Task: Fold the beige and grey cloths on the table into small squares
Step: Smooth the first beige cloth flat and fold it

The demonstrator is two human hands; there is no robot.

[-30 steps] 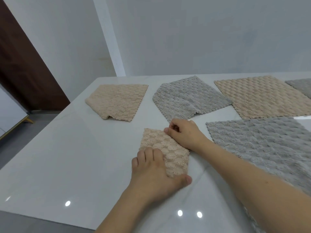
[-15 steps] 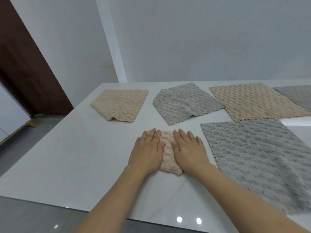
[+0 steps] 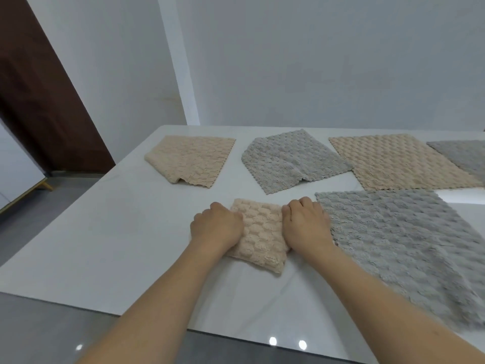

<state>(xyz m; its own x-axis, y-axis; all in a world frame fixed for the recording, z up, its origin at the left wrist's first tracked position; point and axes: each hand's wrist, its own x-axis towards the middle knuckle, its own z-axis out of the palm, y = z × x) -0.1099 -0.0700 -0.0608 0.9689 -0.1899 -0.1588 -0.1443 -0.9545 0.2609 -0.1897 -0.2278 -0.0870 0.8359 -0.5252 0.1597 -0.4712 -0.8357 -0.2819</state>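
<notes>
Only one view here, the head camera, so this is all from that. Progress looks early to me: one beige cloth is down to a small square near the front of the bench. The beige one at 11 o'clock and the grey one at 12 look roughly folded but bigger, so probably not finished. The big grey cloth at 3 o'clock, the flat beige one at 1 and a grey bit at the far right edge all lie open.

The left hand and right hand sit on either side of the small square, touching its edges. Fingers are curled under and bunched together, knuckles up; I can't tell if they're pinching the cloth or just pressing it.
</notes>
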